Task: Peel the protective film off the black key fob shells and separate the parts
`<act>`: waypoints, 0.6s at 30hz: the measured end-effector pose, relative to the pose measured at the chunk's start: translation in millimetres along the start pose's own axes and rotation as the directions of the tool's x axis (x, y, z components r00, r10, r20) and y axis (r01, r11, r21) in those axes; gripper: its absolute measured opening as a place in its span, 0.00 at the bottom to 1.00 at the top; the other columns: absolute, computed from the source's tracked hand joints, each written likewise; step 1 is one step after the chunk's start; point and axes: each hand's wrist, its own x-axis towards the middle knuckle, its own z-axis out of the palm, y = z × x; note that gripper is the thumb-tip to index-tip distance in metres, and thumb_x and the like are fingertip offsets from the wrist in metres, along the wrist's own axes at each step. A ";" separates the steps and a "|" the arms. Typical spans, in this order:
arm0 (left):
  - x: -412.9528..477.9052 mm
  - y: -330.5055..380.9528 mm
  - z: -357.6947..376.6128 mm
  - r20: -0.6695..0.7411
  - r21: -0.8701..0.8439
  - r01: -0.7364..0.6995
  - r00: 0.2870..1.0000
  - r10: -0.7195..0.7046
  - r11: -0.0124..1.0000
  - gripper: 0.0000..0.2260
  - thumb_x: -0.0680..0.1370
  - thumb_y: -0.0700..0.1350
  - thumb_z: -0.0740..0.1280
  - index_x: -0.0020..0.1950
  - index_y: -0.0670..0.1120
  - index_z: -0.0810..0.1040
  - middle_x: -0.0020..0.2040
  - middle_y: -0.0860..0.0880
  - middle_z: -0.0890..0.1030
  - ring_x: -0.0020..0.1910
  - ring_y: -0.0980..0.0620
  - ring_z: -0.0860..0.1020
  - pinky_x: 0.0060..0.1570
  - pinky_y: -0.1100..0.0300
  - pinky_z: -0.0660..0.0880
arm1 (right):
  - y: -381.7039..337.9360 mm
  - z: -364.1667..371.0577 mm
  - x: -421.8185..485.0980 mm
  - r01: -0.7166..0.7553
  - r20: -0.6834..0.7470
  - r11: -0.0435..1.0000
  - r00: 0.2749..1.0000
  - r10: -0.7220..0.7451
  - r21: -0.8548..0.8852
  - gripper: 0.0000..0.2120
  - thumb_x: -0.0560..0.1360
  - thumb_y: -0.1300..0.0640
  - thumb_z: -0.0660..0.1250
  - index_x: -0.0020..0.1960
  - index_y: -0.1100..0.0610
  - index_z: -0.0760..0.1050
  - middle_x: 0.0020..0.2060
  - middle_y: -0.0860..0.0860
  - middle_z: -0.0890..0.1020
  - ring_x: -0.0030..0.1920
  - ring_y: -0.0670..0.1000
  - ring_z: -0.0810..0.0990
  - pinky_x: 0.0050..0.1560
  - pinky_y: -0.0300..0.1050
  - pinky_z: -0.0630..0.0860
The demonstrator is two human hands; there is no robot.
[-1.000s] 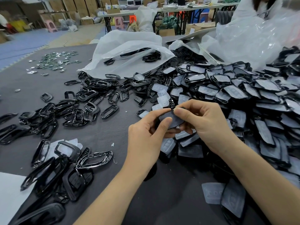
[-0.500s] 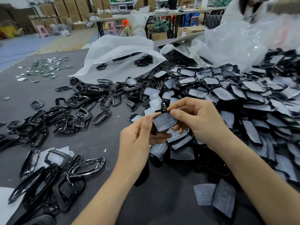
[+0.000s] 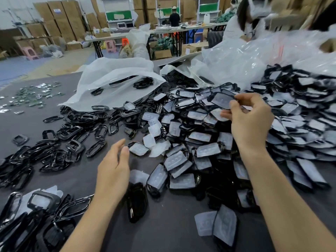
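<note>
On my right hand (image 3: 249, 122) the fingers pinch a film-covered shell (image 3: 221, 100) above the pile (image 3: 200, 142), left hand (image 3: 113, 166) fingers just relaxed, empty.

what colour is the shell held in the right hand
The shell is black, with a cloudy whitish film over its face; the head view shows it best.

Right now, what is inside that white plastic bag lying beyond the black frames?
Through the white plastic bag you can see a cluster of black frames near its right edge and a single frame further left. The cloudy, folded plastic hides whatever lies deeper in.
</note>
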 end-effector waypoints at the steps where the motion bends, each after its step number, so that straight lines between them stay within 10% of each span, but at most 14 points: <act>1: -1.8 0.7 1.2 0.031 0.012 -0.033 0.999 0.032 0.999 0.15 0.83 0.48 0.57 0.69 0.52 0.73 0.65 0.53 0.76 0.60 0.60 0.69 0.59 0.64 0.62 | 3.6 -1.6 2.3 0.005 -0.012 0.999 1.000 -0.006 -0.036 0.03 0.78 0.63 0.65 0.50 0.57 0.75 0.40 0.46 0.79 0.30 0.42 0.83 0.32 0.32 0.77; 9: -4.3 -3.9 8.9 0.277 0.190 -0.180 0.953 0.123 0.965 0.16 0.83 0.49 0.54 0.69 0.52 0.73 0.75 0.56 0.62 0.77 0.58 0.52 0.76 0.55 0.48 | 12.5 -4.5 7.8 -0.004 0.005 0.985 1.000 0.005 -0.171 0.08 0.78 0.63 0.64 0.56 0.59 0.77 0.56 0.55 0.79 0.31 0.38 0.82 0.30 0.26 0.71; 18: -0.6 -8.5 12.1 0.249 0.274 -0.316 0.936 0.251 0.908 0.13 0.82 0.45 0.59 0.65 0.47 0.77 0.66 0.56 0.73 0.70 0.53 0.67 0.67 0.61 0.58 | 7.0 1.8 -6.9 0.276 0.051 0.919 0.961 -0.273 -0.283 0.09 0.79 0.64 0.61 0.55 0.63 0.78 0.55 0.57 0.77 0.29 0.48 0.80 0.34 0.43 0.78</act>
